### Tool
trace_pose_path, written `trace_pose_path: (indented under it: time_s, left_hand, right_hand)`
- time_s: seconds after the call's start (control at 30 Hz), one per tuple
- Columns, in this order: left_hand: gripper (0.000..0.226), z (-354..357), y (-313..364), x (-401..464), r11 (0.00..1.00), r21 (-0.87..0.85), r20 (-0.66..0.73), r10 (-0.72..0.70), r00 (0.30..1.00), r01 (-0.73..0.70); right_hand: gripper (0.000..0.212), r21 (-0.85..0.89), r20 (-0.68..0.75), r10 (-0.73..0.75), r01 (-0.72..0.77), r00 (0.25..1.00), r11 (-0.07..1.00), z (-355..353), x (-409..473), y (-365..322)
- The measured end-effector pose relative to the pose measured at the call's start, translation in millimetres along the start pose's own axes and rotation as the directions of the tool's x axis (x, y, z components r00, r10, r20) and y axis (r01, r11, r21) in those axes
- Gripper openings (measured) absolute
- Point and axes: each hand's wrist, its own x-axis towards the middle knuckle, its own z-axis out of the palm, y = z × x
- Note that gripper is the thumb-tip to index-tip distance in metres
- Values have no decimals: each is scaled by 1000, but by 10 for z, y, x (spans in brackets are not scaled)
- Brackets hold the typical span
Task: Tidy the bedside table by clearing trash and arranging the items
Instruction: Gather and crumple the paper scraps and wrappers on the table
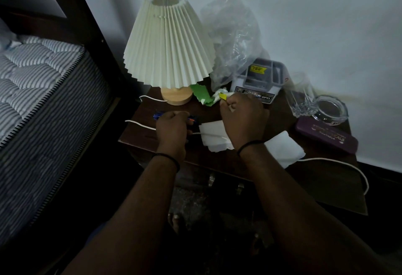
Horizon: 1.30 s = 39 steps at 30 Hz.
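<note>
Head view: my right grip point(241, 113) pinches a yellow scrap point(223, 96), left grip point(174, 123) pressed round a blue wrapper point(157, 115); I'd sweep the tissues point(214, 136) at 6 o'clock next.

This is a bedroom in a home. A bed point(39, 91) with a striped quilted mattress in a dark wooden frame stands at the left, against a plain pale wall point(315, 13). Just beside it is a small dark wooden bench point(217, 161) carrying a lamp point(167, 43) with a pleated cream shade and a wooden base. Household odds lie on it too: a drinking glass point(301, 96), a glass ashtray point(330, 109), a purple case point(326, 135), tissues point(282, 150) and a crumpled plastic bag point(232, 37).
</note>
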Motion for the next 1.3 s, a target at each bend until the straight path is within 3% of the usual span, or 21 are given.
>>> trace_pose_path:
  time_s: [0.2,0.37,0.5,0.57,0.63,0.77,0.8,0.9,0.93,1.07,1.17,1.3]
  left_hand:
    - [23,61,23,-123,998,-63,190,-15,982,28]
    - [45,155,-9,-170,999,-25,433,48,900,-41]
    - [47,215,-39,-170,979,-204,516,103,851,5]
    - [44,206,-53,-142,965,-263,538,139,831,9]
    - [35,177,-79,-107,955,-298,484,136,864,16]
    - [30,108,-81,-31,983,-180,187,63,980,-29]
    - [28,92,-73,-20,986,-159,119,70,990,-51]
    - [25,79,-76,8,986,-143,1,91,996,-90]
    - [24,79,-82,8,984,-146,-21,97,995,-99]
    - [20,57,-103,45,988,-119,-76,91,993,-100]
    - [20,21,-118,73,991,-62,-118,111,987,-119]
    - [26,28,-119,61,992,-46,-120,109,987,-115]
  right_hand:
    - [18,222,-29,-131,134,991,966,-211,45,-24]
    - [20,432,115,33,-80,993,898,-169,7,-173]
    - [24,503,232,-3,-117,973,856,-227,23,-219]
    - [30,633,351,-6,-232,936,738,-259,8,-256]
    - [35,713,464,43,-402,885,574,-281,45,-278]
    - [31,696,528,205,-558,824,452,-349,262,-62]
    - [27,669,508,251,-561,824,487,-349,293,39]
    - [15,401,338,310,-434,889,807,-277,264,358]
    - [14,303,301,301,-390,905,870,-240,232,430]
    - [20,218,319,232,-309,919,926,-111,163,477]
    - [42,213,324,37,-112,945,971,-20,145,397]
    - [38,83,306,-111,90,946,993,110,158,353]
